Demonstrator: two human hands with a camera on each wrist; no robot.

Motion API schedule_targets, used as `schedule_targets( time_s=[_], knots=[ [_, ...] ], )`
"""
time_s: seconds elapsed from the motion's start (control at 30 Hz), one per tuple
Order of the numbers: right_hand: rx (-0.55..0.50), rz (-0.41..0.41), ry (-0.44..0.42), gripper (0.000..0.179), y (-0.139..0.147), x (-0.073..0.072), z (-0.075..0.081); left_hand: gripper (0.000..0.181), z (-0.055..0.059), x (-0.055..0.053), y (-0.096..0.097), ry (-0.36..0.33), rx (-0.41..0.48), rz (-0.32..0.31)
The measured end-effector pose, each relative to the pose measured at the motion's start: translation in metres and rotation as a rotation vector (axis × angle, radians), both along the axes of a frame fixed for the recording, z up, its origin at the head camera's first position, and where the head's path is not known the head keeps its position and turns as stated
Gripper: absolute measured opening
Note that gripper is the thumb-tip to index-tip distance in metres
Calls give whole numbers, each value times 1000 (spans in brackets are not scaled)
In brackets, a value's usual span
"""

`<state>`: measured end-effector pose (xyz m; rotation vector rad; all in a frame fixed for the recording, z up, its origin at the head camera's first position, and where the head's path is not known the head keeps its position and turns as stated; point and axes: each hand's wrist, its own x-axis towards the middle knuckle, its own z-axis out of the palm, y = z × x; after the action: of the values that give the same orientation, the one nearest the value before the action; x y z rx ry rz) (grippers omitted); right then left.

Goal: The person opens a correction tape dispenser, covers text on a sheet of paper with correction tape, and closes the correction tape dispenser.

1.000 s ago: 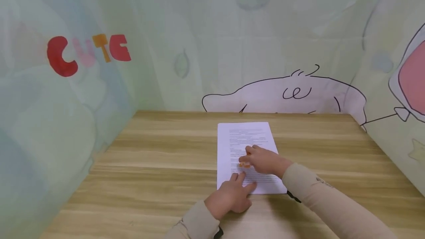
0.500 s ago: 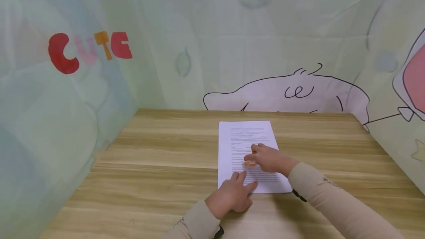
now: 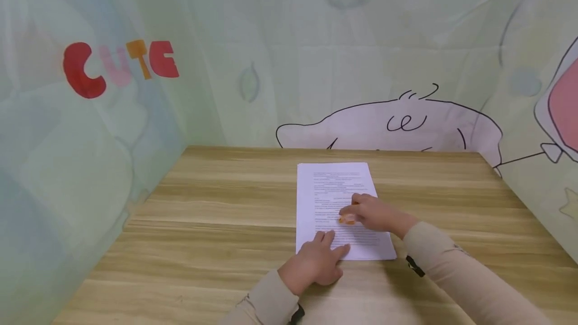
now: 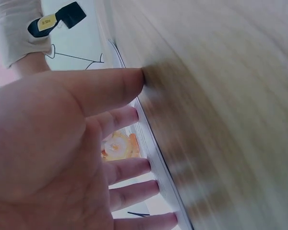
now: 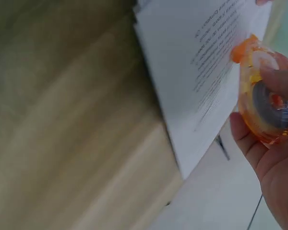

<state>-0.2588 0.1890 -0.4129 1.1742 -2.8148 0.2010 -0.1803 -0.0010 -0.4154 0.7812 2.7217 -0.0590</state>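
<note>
A stack of printed white paper (image 3: 331,172) lies on the wooden table. My right hand (image 3: 378,213) grips an orange, see-through correction tape (image 5: 259,98) between thumb and fingers. In the right wrist view its orange tip (image 5: 241,49) is at the printed lines; contact with the page cannot be made out for certain. My left hand (image 3: 318,263) rests at the near edge of the stack, with its straight fingers spread on the sheet and its thumb to the right. In the left wrist view the correction tape (image 4: 119,146) shows between those fingers.
The wooden table (image 3: 217,214) reaches back to a cloth backdrop (image 3: 226,64) with a cartoon figure and letters. A dark strap piece (image 3: 415,266) hangs at the right sleeve. Stacked sheet edges show at the front.
My right hand has slid a little to the right across the page with the correction tape. The left hand stays in place on the paper. The head view has shifted slightly.
</note>
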Motion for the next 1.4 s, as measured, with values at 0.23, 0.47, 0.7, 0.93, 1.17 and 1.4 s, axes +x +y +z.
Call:
schedule_targets(
  time_s=[0.23, 0.47, 0.7, 0.93, 1.17, 1.4],
  knots=[
    [-292, -191, -185, 35, 22, 2, 3, 55, 2, 1, 0, 17, 12, -2],
    [-265, -229, -182, 36, 22, 13, 3, 56, 2, 4, -2, 7, 70, 26],
    [-247, -188, -190, 36, 16, 17, -2, 57, 4, 15, -6, 0, 90, 15],
    [-241, -175, -196, 36, 3, 19, -2, 50, 5, 16, -10, 32, 91, -6],
    [-212, -77, -84, 38, -15, 14, -6, 57, 1, 14, -11, 53, 52, -47],
    [-198, -17, -33, 37, -29, 10, -7, 64, 1, 14, -11, 61, 12, -75]
  ],
)
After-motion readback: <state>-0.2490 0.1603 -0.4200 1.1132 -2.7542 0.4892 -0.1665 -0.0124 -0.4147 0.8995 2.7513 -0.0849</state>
